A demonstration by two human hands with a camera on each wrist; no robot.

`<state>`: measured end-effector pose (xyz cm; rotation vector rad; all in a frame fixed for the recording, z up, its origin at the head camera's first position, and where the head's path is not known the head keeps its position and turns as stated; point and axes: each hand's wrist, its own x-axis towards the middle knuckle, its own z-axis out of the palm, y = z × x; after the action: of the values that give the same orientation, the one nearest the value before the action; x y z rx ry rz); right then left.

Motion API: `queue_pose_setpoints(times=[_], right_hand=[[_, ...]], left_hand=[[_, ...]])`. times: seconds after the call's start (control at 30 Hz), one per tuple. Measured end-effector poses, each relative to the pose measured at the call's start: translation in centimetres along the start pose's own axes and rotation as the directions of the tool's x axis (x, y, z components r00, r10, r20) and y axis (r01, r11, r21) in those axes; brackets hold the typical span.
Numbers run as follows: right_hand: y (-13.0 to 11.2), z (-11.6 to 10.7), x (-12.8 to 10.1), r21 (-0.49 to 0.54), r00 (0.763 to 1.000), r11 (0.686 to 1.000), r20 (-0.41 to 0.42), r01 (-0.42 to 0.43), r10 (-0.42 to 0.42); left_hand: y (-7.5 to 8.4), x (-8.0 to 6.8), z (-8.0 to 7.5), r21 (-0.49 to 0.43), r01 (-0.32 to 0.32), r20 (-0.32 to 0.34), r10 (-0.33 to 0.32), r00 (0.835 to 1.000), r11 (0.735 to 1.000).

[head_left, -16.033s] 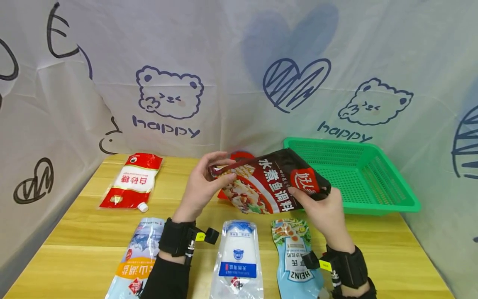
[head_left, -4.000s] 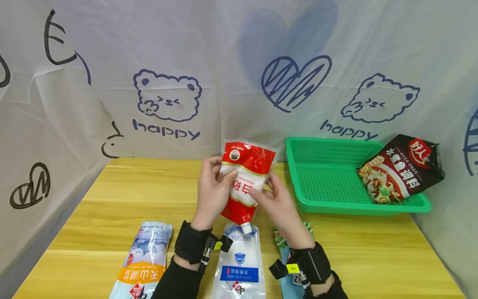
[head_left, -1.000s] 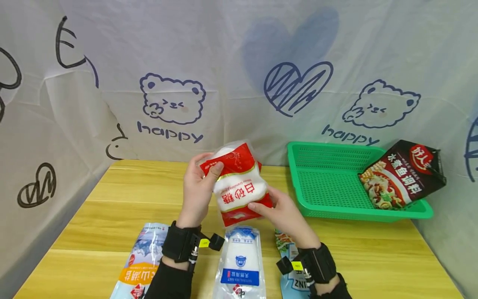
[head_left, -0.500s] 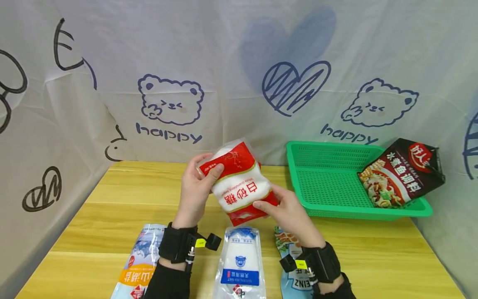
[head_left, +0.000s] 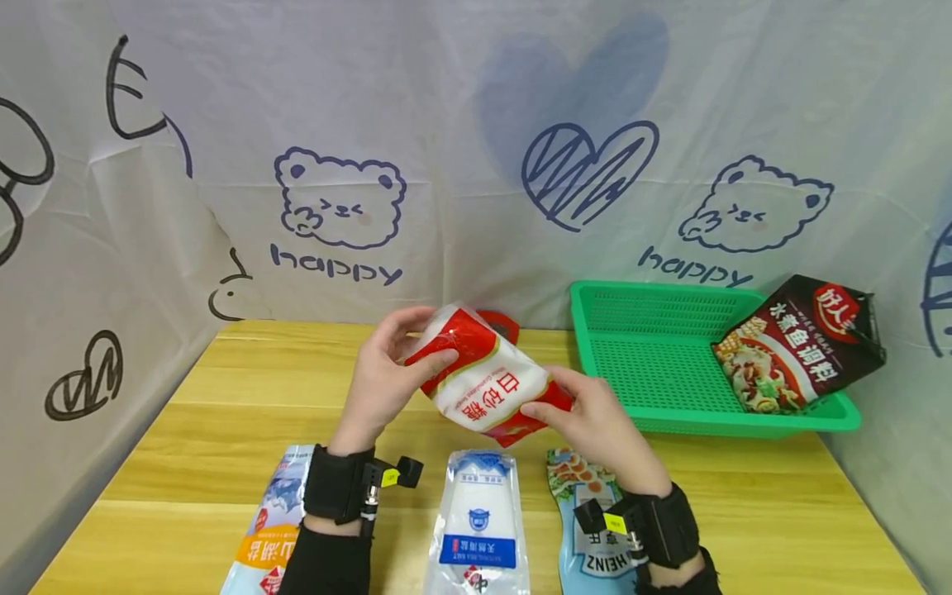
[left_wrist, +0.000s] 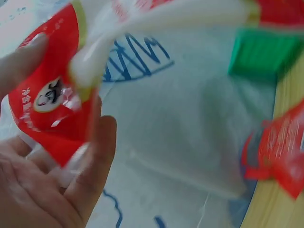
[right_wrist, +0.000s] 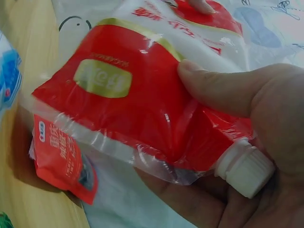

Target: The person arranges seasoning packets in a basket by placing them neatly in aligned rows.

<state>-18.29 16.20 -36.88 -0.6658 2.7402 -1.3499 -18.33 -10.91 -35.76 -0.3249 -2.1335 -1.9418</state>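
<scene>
Both hands hold a red and white pouch of white granulated sugar [head_left: 483,388], tilted in the air above the middle of the table. My left hand [head_left: 383,372] grips its upper left end, thumb on the front. At the lower right end, my right hand [head_left: 595,413] pinches the pouch with the thumb across its face. The right wrist view shows a white screw cap [right_wrist: 249,171] at the pouch's corner, against that hand's fingers. Behind the sugar, a red packet [head_left: 500,324] lies at the table's back, partly hidden.
A green basket [head_left: 595,388] stands at the back right, with a black fish-seasoning bag [head_left: 799,347] leaning over its right end. Along the front lie a blue and orange salt pouch [head_left: 275,521], a clear sea salt pouch [head_left: 478,521] and a light-blue Heinz pouch [head_left: 583,529].
The seasoning bag went from my hands into the basket. The sugar pouch left the table's left side for both hands. Over the last second it has tilted, its lower end swinging right.
</scene>
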Motion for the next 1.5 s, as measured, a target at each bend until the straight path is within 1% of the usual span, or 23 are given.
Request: queue_pose_setpoints(times=[0.13, 0.2, 0.27, 0.37, 0.6, 0.83, 1.0, 1.07, 1.17, 1.27, 1.33, 1.43, 1.5], right_hand=[[0.0, -0.1, 0.0, -0.049, 0.999, 0.999, 0.031, 0.015, -0.014], [0.1, -0.1, 0.0, -0.063, 0.999, 0.998, 0.05, 0.01, -0.007], [0.1, -0.1, 0.0, -0.067, 0.998, 0.998, 0.069, 0.001, 0.003], [0.0, 0.0, 0.0, -0.06, 0.997, 0.998, 0.079, -0.005, 0.01], [0.0, 0.0, 0.0, -0.024, 0.999, 1.0, 0.037, -0.003, 0.004], [-0.1, 0.2, 0.0, 0.01, 1.0, 1.0, -0.013, -0.01, 0.01], [0.0, -0.1, 0.2, 0.126, 0.992, 0.991, -0.11, -0.042, 0.056], [0.1, -0.3, 0.3, 0.175, 0.986, 0.983, -0.146, -0.053, 0.079], [0.4, -0.4, 0.4, 0.262, 0.978, 0.963, -0.173, -0.064, 0.112], [0.7, -0.3, 0.5, 0.342, 0.975, 0.938, -0.186, -0.051, 0.12], [0.9, -0.1, 0.5, 0.397, 0.977, 0.917, -0.18, -0.033, 0.113], [0.8, 0.5, 0.5, 0.419, 0.978, 0.906, -0.159, -0.054, 0.132], [0.7, 1.0, 0.5, 0.418, 0.981, 0.906, -0.144, -0.061, 0.133]], left_hand=[[0.0, -0.2, -0.3, 0.136, -0.017, 0.076, 0.006, 0.997, 0.991], [0.1, -0.2, -0.2, 0.174, -0.015, 0.114, -0.005, 0.993, 0.985], [0.1, -0.3, -0.2, 0.196, -0.018, 0.135, -0.009, 0.991, 0.98], [-0.1, -0.2, 0.1, 0.204, -0.036, 0.13, 0.01, 0.991, 0.978], [0.0, -0.1, 0.9, 0.204, -0.083, 0.083, 0.067, 0.994, 0.975], [0.3, -0.1, 1.0, 0.162, -0.095, 0.04, 0.09, 0.995, 0.982], [0.4, -0.2, 1.3, 0.104, -0.108, 0.005, 0.108, 0.994, 0.989], [0.5, -0.3, 1.3, 0.081, -0.115, -0.017, 0.117, 0.993, 0.99], [0.6, -0.3, 1.5, 0.044, -0.121, -0.052, 0.123, 0.991, 0.992], [0.8, -0.3, 1.6, 0.006, -0.125, -0.097, 0.125, 0.987, 0.992], [0.8, -0.3, 1.7, -0.039, -0.126, -0.128, 0.12, 0.984, 0.991], [0.9, -0.4, 1.7, -0.109, -0.142, -0.162, 0.123, 0.979, 0.984], [0.9, -0.5, 1.7, -0.155, -0.148, -0.178, 0.119, 0.977, 0.977]])
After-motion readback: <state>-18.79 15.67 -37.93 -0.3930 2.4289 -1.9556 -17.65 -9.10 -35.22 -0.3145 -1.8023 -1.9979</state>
